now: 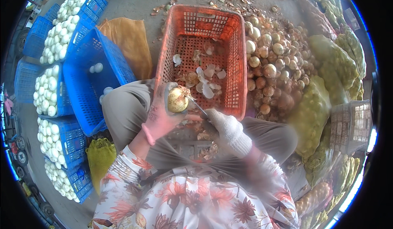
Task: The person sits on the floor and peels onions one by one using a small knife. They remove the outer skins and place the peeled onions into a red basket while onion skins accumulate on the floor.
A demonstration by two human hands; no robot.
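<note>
My left hand (162,110), in a pink glove with grey fingers, holds an unpeeled onion (177,100) above the near left edge of a red plastic crate (242,60). My right hand (225,130), in a whitish knitted glove, grips a small knife (198,106). The blade's tip touches or nearly touches the dry, frayed end of the onion; which of the two cannot be told. Loose onion skins (205,81) lie on the crate's perforated bottom.
To the right spreads a heap of unpeeled onions (270,70), with full mesh sacks (313,112) beyond. A tilted blue crate (83,100) at left holds several peeled onions. Farther left, blue crates are filled with peeled onions (49,90). An orange woven sack (132,44) lies behind.
</note>
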